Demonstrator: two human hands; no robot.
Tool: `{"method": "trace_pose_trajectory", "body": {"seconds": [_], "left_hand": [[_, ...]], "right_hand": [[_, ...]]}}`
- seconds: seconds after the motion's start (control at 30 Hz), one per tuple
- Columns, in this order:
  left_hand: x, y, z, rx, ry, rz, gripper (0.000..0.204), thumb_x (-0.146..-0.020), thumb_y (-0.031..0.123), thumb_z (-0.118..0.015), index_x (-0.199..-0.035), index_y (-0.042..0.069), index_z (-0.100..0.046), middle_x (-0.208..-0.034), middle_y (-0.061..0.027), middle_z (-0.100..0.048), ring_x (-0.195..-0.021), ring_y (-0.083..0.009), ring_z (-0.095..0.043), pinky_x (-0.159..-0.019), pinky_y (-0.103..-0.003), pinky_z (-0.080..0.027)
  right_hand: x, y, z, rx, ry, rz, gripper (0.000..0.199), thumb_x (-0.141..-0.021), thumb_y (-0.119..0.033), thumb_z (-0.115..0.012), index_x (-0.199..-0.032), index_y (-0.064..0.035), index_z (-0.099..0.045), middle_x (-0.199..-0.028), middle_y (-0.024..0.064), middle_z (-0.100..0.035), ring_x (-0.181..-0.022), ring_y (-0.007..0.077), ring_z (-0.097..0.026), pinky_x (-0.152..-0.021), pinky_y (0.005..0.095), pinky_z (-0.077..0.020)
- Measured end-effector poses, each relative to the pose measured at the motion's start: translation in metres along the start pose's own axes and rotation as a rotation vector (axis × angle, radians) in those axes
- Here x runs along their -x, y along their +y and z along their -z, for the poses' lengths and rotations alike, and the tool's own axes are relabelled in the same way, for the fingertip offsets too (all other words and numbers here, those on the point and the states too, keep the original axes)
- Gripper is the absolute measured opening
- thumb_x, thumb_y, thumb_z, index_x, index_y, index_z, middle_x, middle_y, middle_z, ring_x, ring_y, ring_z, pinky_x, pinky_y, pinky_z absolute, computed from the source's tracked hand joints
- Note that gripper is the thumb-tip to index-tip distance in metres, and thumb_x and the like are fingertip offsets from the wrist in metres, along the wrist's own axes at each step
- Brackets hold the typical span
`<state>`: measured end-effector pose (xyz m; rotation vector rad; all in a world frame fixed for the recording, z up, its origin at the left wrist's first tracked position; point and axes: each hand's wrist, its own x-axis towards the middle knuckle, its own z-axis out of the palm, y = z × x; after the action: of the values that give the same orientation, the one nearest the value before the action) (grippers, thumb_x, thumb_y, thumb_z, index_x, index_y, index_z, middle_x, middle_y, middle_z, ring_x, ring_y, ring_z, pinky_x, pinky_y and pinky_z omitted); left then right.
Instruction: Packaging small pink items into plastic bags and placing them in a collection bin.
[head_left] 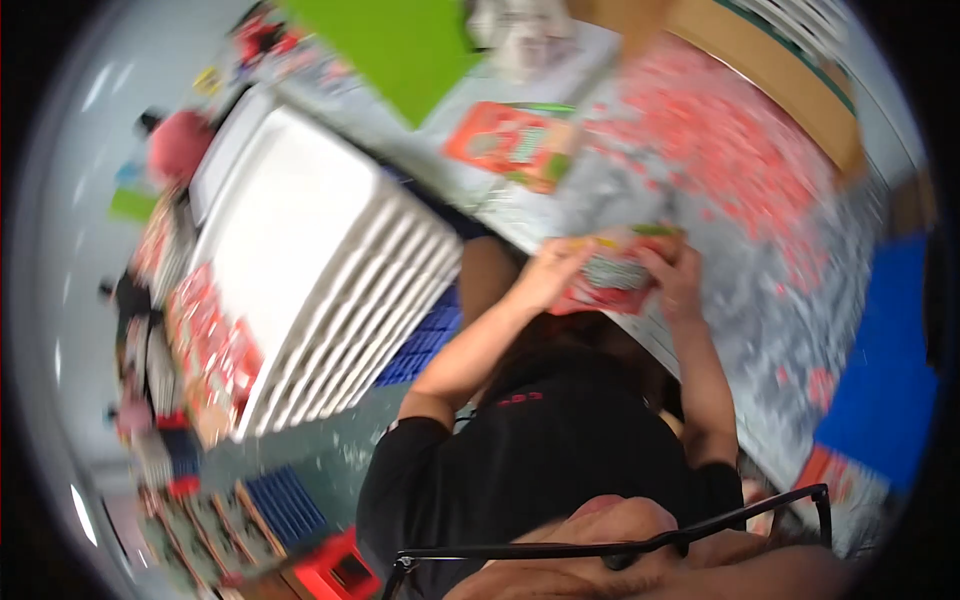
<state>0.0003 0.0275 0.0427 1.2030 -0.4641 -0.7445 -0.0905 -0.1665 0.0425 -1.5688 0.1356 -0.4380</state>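
While gripped at both ends, red packet (612, 273) (blurred) spans left hand (548, 272), right hand (678, 278).

A grey work table (800, 300) runs from the top middle of the view down to the lower right, its surface blurred. Spread over most of its far half lies a loose heap of small red-and-white packets (730, 130). Near its left edge lies one larger orange-red printed pack (512, 143), flat and apart from the heap. A few stray red packets (822, 385) sit toward the near right end. A brown cardboard box (790, 70) stands along the far edge. Beside the table's left edge, a stack of white trays (320, 270) stands on the floor (330, 450).
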Motion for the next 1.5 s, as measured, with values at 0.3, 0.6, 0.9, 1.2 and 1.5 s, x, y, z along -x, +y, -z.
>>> {"method": "trace_pose_trajectory", "body": {"seconds": [0.3, 0.6, 0.9, 1.2, 1.5], "left_hand": [[0.047, 0.042, 0.029, -0.092, 0.189, -0.203, 0.037, -0.102, 0.029, -0.054, -0.114, -0.003, -0.069, -0.098, -0.0021, -0.071, -0.089, -0.0062, -0.059, -0.083, -0.026, -0.049], [0.161, 0.153, 0.111, -0.664, 1.074, -0.178, 0.059, -0.096, 0.056, -0.052, -0.120, 0.003, -0.060, -0.079, -0.0063, -0.066, -0.064, -0.0189, -0.064, -0.057, -0.036, -0.051], [0.361, 0.205, 0.324, -1.326, 2.379, -0.544, 0.058, -0.094, 0.041, -0.061, -0.130, -0.003, -0.051, -0.133, -0.0235, -0.051, -0.123, -0.0310, -0.049, -0.100, -0.051, -0.037], [0.338, 0.175, 0.377, -1.898, 1.370, 0.925, 0.058, -0.096, 0.050, -0.034, -0.141, 0.017, -0.051, -0.160, -0.0107, -0.028, -0.148, -0.0356, -0.020, -0.113, -0.067, -0.014], [0.172, 0.218, 0.298, -2.098, 1.282, -0.271, 0.039, -0.080, 0.017, -0.074, -0.117, 0.010, -0.064, -0.121, -0.0148, -0.061, -0.113, -0.0330, -0.057, -0.094, -0.051, -0.045]], "right_hand": [[-0.026, 0.017, -0.054, -0.575, -0.212, -0.204, 0.021, -0.098, -0.007, -0.056, -0.117, 0.0006, -0.059, -0.106, 0.0065, -0.063, -0.097, 0.0152, -0.061, -0.090, 0.0317, -0.0490], [-0.071, -0.047, -0.157, -0.391, -0.635, 0.162, 0.046, -0.102, -0.019, -0.052, -0.142, 0.0023, -0.043, -0.145, 0.0167, -0.047, -0.112, 0.0187, -0.061, -0.097, 0.0325, -0.0479], [-0.072, 0.064, -0.048, -0.279, -0.418, -0.328, 0.029, -0.101, -0.019, -0.055, -0.125, -0.0019, -0.057, -0.110, 0.0081, -0.066, -0.089, 0.0131, -0.063, -0.080, 0.0273, -0.0532], [-0.039, 0.094, -0.003, -0.207, -0.242, -0.566, 0.024, -0.099, -0.019, -0.059, -0.114, -0.0009, -0.062, -0.097, 0.0072, -0.068, -0.081, 0.0131, -0.064, -0.074, 0.0273, -0.0543], [-0.010, 0.131, 0.054, 0.651, 0.096, 0.051, 0.029, -0.090, -0.020, -0.069, -0.112, -0.0008, -0.065, -0.108, 0.0135, -0.067, -0.100, 0.0273, -0.064, -0.087, 0.0388, -0.0499]]}}
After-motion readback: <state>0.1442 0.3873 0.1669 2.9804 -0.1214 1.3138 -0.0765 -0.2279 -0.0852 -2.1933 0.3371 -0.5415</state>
